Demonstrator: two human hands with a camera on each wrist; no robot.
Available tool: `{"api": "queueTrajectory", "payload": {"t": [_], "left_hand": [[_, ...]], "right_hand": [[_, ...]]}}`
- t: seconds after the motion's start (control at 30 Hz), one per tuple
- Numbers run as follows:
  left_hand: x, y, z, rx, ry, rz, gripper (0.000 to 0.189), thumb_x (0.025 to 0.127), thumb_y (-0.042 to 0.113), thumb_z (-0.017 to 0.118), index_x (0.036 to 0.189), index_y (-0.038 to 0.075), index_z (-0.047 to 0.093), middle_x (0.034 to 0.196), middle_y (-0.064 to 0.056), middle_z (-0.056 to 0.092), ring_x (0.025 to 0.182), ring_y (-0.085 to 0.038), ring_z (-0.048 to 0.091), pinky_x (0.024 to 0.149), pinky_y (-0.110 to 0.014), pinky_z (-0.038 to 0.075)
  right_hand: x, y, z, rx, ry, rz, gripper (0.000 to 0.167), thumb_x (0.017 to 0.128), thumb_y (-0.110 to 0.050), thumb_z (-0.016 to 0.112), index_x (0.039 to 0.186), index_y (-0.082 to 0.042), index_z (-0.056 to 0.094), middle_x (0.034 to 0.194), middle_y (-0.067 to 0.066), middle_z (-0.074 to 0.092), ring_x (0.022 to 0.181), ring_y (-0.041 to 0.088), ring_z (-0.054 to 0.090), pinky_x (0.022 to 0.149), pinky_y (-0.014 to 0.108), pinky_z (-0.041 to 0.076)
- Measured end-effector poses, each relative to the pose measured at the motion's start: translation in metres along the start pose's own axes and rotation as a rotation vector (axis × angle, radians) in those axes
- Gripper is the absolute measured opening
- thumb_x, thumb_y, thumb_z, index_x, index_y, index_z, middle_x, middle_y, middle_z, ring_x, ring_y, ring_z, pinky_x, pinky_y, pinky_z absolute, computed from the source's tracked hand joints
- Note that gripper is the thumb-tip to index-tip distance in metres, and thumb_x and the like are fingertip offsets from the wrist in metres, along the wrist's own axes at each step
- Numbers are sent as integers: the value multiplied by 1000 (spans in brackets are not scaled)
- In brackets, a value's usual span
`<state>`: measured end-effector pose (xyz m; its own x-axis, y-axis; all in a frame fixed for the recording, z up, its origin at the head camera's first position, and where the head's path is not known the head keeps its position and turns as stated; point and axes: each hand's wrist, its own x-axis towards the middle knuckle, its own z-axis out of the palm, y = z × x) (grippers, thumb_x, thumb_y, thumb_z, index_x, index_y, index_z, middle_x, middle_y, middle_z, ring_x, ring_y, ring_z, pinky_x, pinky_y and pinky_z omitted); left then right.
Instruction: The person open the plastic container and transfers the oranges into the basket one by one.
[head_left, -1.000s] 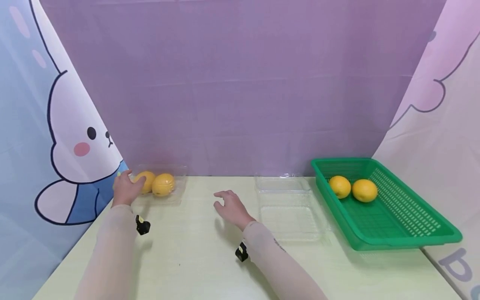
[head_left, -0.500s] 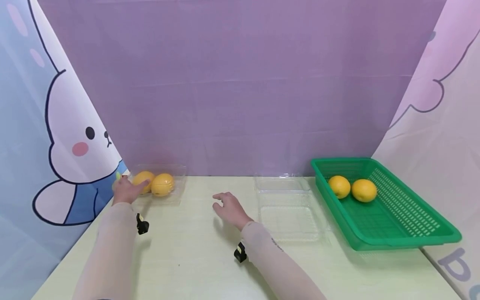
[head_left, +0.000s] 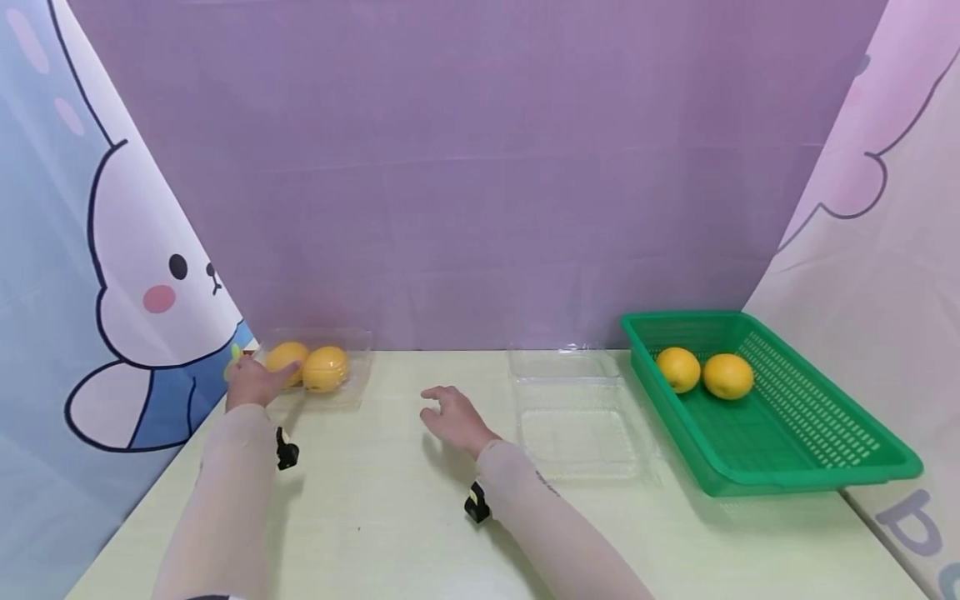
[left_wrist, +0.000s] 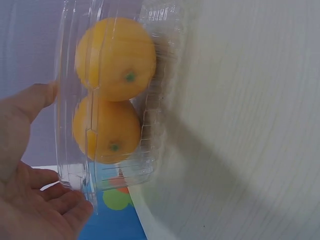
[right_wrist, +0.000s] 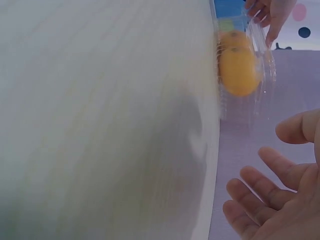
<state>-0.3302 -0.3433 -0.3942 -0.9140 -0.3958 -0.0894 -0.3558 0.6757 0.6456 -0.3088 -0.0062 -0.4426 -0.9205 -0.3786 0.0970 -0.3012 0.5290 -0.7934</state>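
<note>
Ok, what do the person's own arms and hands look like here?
Left hand and right hand are ungloved. Both sleeves are pale beige, the right with dark lettering too small to read. A small black device sits near each hand.

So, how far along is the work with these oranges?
Done: two oranges sit inside the clear box, beneath its lid. In hand: the left hand touches that lid, though whether it's latched isn't clear; the right hand hovers, holding nothing. Probably left: two loose oranges in the green basket, and a second clear box, open with nothing inside.
</note>
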Motion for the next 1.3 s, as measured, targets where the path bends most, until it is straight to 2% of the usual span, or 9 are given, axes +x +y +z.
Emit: {"api": "queueTrajectory", "payload": {"t": [0.3,0.53,0.83,0.97,1.13,1.3], "left_hand": [[-7,4,-4,-9,-31,-5,106,92,64,56,146,-19,18,144,-44,20,118,-53,41,101,-64,42],[-12,6,-6,55,-49,5,102,89,66,59,138,-20,31,134,-43,28,106,-48,45,92,-61,48],[-26,12,-9,116,-82,23,99,87,69,60,133,-18,42,138,-45,27,113,-51,43,93,-64,46],[-31,13,-9,146,-87,43,102,86,71,60,132,-18,45,139,-44,32,115,-51,45,93,-63,47],[-35,16,-9,177,-104,64,105,84,73,61,133,-18,45,134,-40,43,111,-49,50,83,-59,50],[-38,19,-8,205,-118,68,109,84,75,60,136,-19,40,139,-46,29,114,-53,47,83,-61,48]], "right_hand": [[3,1,5,4,-19,17,43,101,-21,52,140,-4,56,139,14,53,123,31,55,104,46,46],[2,0,6,27,-30,38,43,102,-22,51,142,-6,55,139,12,53,123,31,56,103,45,47],[1,-2,9,41,-36,19,43,101,-23,52,140,-6,56,136,12,55,124,31,54,102,45,47],[1,-4,9,57,-42,24,43,102,-23,51,141,-6,55,136,10,55,126,32,52,103,45,46],[1,-7,10,80,-42,24,42,101,-22,53,140,-6,56,134,11,57,126,32,53,104,45,46],[1,-9,11,96,-49,28,43,101,-23,54,140,-5,56,134,11,57,126,32,53,104,45,46]]}}
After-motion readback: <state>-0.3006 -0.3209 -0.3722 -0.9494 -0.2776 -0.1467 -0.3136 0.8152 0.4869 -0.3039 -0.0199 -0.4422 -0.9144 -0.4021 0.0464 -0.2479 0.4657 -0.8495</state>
